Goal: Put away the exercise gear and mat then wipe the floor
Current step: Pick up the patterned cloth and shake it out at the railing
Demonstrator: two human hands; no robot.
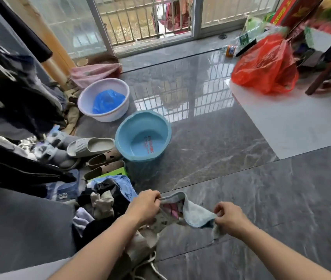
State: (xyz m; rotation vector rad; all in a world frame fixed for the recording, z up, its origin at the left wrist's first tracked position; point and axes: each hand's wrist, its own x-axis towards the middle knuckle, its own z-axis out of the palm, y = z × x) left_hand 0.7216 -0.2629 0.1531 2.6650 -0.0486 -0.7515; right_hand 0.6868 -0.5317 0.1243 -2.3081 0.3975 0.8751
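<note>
A small light-blue cloth with a pink and patterned underside hangs stretched between both hands, low over the grey marble floor. My left hand pinches its left edge. My right hand pinches its right corner. No exercise gear or mat is visible.
A blue basin and a white basin holding a blue bag stand on the floor ahead. Slippers and a pile of clothes lie at the left. A red plastic bag and a chair leg sit at the far right.
</note>
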